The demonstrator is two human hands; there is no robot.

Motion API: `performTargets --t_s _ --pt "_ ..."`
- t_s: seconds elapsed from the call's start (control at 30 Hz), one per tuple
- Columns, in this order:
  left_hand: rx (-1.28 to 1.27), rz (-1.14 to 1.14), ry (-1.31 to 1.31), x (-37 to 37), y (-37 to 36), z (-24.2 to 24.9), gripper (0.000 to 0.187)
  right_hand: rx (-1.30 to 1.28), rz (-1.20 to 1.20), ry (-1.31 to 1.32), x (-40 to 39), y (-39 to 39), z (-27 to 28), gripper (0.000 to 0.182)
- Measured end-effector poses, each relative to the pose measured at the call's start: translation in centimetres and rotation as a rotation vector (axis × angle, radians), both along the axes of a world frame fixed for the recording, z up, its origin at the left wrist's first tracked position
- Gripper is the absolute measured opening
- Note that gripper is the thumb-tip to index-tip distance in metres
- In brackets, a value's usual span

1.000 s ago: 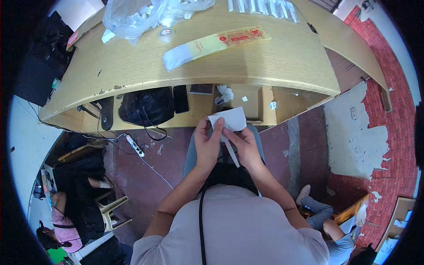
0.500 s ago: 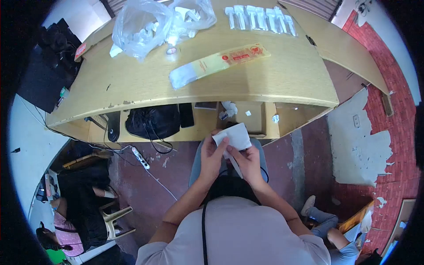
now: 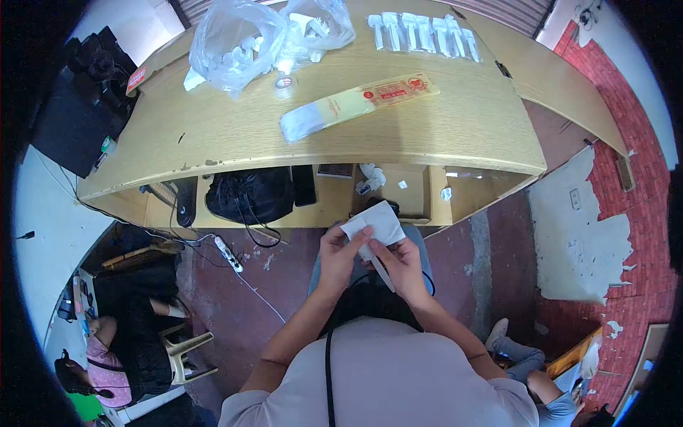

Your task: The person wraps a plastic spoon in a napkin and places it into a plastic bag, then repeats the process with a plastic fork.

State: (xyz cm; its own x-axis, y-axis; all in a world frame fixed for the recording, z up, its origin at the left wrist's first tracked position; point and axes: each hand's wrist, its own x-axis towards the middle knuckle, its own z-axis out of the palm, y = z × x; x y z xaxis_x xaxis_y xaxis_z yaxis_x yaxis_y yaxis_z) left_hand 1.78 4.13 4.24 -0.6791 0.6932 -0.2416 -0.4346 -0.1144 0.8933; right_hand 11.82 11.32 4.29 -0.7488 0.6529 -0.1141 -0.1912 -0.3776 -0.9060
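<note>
Two-handed pinch: your left hand (image 3: 336, 262) and right hand (image 3: 405, 267) gripped paper (image 3: 383, 222) under thumbs | strip (image 3: 383, 275) slanted below | step seemed folding | next move called for even pressure

The table (image 3: 235, 132) looks like smooth pale wood; the bags (image 3: 238, 46) are glossy clear plastic; the napkin (image 3: 375, 222) looks like matt white paper.
</note>
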Motion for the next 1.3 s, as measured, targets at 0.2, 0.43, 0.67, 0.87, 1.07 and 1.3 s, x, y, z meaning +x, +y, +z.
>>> performTargets --t_s 0.2,0.43,0.67,0.87,1.07,1.3 --pt "0.078 0.017 0.049 0.3 0.3 0.1 0.016 0.023 0.005 0.032 0.3 0.2 -0.2 0.021" --pt "0.043 0.014 0.047 0.2 0.9 -0.3 0.014 -0.007 0.033 -0.008 0.6 0.9 0.1 0.022" --pt "-0.015 0.005 0.219 -0.7 0.9 -0.7 0.014 0.014 0.060 0.009 0.9 1.3 -0.6 0.026" --pt "-0.027 0.127 0.448 -2.1 -0.1 3.7 0.009 0.042 0.074 -0.008 1.5 1.3 0.2 0.025" --pt "-0.084 0.283 1.696 -9.1 -0.2 16.3 0.008 0.033 0.084 -0.019 2.4 1.4 -0.7 0.023" --pt "-0.818 0.250 2.144 -20.8 12.8 21.3 0.024 0.012 0.038 -0.056 2.5 1.1 -0.9 0.022"
